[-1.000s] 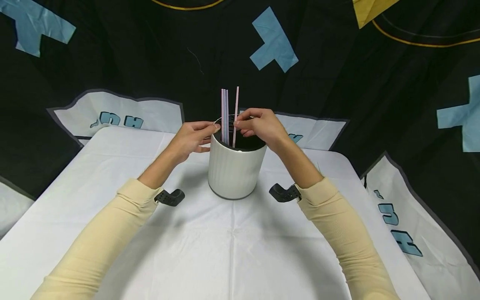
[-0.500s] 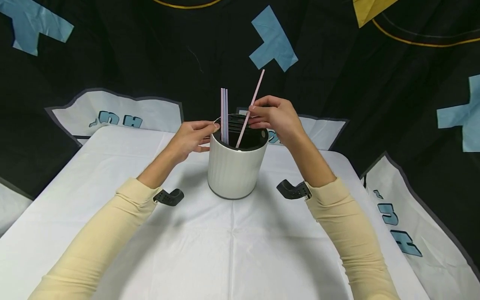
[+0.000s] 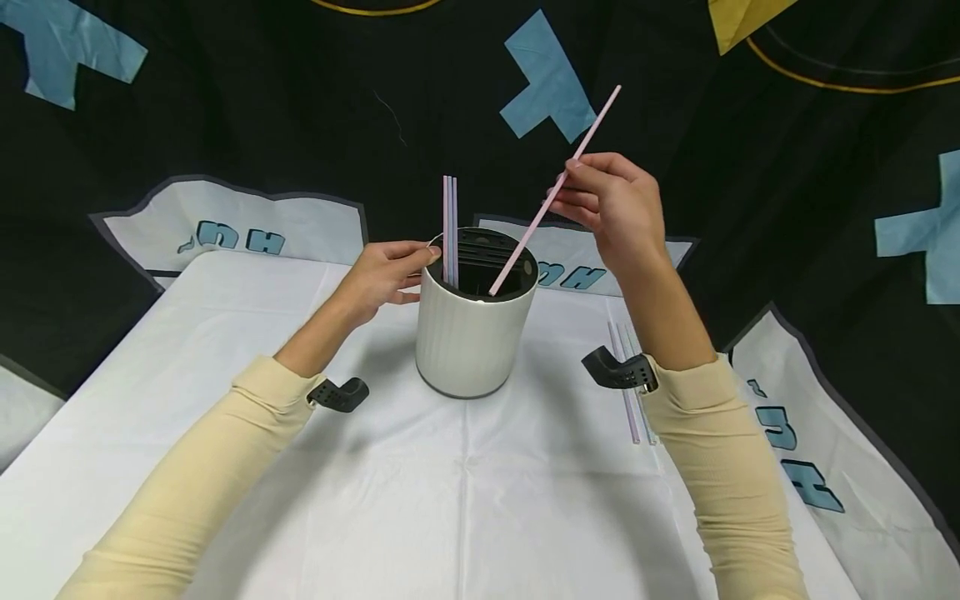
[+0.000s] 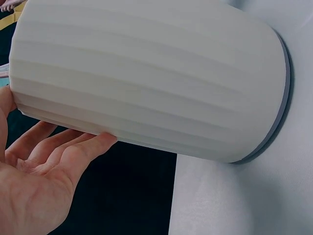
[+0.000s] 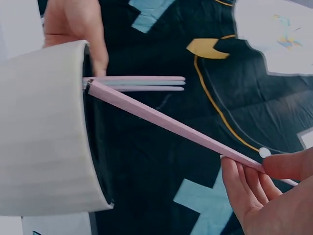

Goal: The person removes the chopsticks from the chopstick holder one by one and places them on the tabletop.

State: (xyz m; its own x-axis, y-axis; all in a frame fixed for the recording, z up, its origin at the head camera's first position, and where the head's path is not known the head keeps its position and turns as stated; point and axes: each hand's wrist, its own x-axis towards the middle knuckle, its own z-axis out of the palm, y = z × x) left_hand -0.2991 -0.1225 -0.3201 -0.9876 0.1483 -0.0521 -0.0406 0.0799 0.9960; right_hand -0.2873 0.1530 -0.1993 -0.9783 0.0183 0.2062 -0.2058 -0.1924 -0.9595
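Observation:
A white ribbed utensil holder [image 3: 470, 346] with a dark, slotted inside stands upright on the white cloth. My left hand [image 3: 390, 271] holds it at its left side, thumb at the rim and fingers along the outer wall [image 4: 146, 73]. Between thumb and fingers, my right hand [image 3: 618, 196] pinches a pink straw [image 3: 542, 208] well up its length. The straw leans up to the right, its lower end over the holder's opening in the head view. Several pink and bluish straws [image 3: 450, 221] stand together at the holder's left inner side, also seen beside its rim in the right wrist view.
On the table, right of the holder, several pale straws [image 3: 628, 400] lie partly hidden by the right wrist's black camera mount [image 3: 618, 369]. Behind the table [image 3: 397, 517] hangs a black cloth [image 3: 300, 100] with light blue patches.
My right hand has moved up and right, drawing the pink straw up from deeper in the holder and tilting it. Straws on the table have come into view. The left hand stays put.

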